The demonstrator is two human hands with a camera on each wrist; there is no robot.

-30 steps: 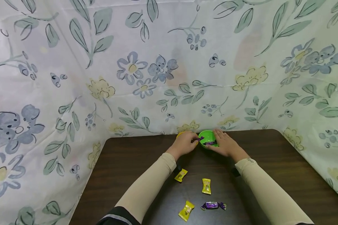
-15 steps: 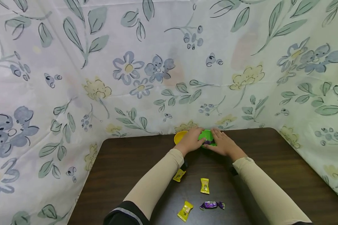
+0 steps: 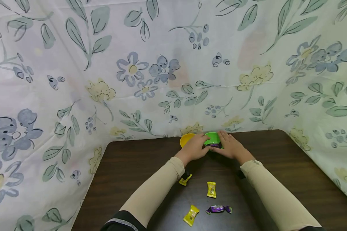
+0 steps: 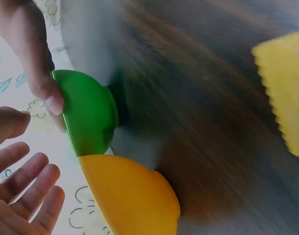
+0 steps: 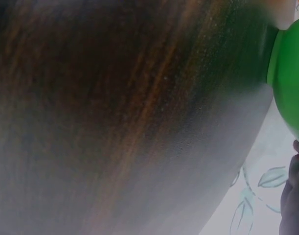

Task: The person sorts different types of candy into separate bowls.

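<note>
My left hand (image 3: 194, 148) hovers in front of the yellow bowl and beside the green bowl (image 3: 212, 138). In the left wrist view its fingers are spread and loosely bent, with nothing in them. My right hand (image 3: 232, 147) holds the green bowl from the right, thumb at the near rim and fingers along the far side. Purple-wrapped candy (image 3: 215, 145) lies inside the green bowl. The yellow bowl (image 3: 186, 139), partly hidden behind my left hand, stands left of the green one; their rims meet in the left wrist view (image 4: 134, 196).
Nearer on the dark wooden table (image 3: 138, 166) lie a yellow candy (image 3: 211, 189), another yellow candy (image 3: 191, 215) and a purple-wrapped candy (image 3: 218, 209). A third yellow candy (image 3: 185, 180) is partly covered by my left wrist. Floral cloth (image 3: 150, 106) hangs behind the table.
My left hand moved right to the green bowl with a purple-wrapped candy and let it go there, then drew back slightly left. My right hand has stayed at the green bowl.
</note>
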